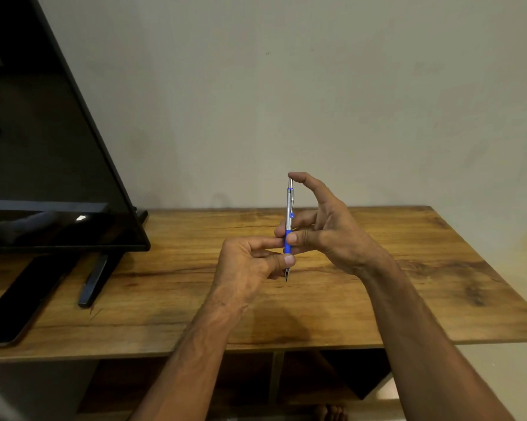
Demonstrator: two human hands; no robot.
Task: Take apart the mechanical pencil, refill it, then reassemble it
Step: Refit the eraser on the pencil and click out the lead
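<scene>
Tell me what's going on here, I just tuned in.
A person holds a mechanical pencil upright over a wooden table, tip pointing down. The left hand pinches it near the tip, just below the blue grip. The right hand holds the grip, with its index finger resting on the top cap. The pencil looks fully assembled. A TV stands at the table's left end, with a dark flat device lying beside its foot.

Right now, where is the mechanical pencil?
Mid-frame, the mechanical pencil is held upright above the wooden table, gripped by the left hand and right hand, tip down.
</scene>
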